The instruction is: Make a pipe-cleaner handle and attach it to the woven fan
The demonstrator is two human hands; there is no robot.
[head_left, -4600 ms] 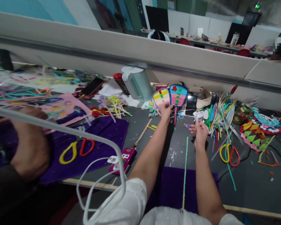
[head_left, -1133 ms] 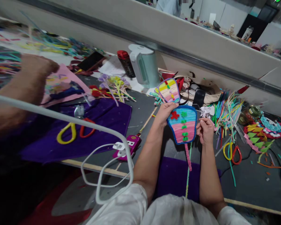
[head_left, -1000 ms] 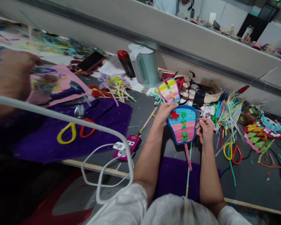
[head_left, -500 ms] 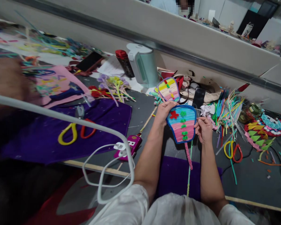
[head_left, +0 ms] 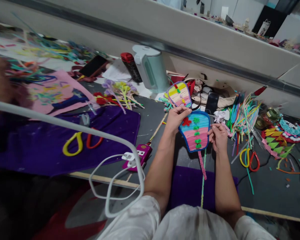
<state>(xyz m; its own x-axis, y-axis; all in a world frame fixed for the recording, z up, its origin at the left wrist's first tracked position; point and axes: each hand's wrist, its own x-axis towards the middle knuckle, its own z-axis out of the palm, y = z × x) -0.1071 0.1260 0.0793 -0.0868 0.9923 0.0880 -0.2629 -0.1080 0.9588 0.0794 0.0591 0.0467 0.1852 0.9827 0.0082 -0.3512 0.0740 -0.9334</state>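
Note:
A fan-shaped pipe-cleaner craft (head_left: 191, 136) is held up before me, striped blue over pink with a blue border. On its front sit a red flower (head_left: 186, 122) and a column of green curls. A twisted pink stem (head_left: 202, 165) hangs from its bottom, near a thin green strand (head_left: 203, 190). My left hand (head_left: 177, 118) is closed on the upper left edge, thumb along the top. My right hand (head_left: 218, 136) pinches at the right edge, its fingertips partly hidden. Behind stands a similar yellow and pink fan (head_left: 179, 94).
Scissors (head_left: 250, 160) lie to my right below a bundle of pipe cleaners (head_left: 243, 115). A purple cloth (head_left: 115, 133) with more scissors (head_left: 73, 144), a power strip (head_left: 140, 155) and a kettle (head_left: 155, 71) are leftward. A white cable (head_left: 90, 130) crosses the foreground. Another person's blurred hand (head_left: 1, 83) is far left.
Both hands keep the same hold on the fan, which has barely shifted. The other person's hand at far left has moved further left. The view has turned slightly.

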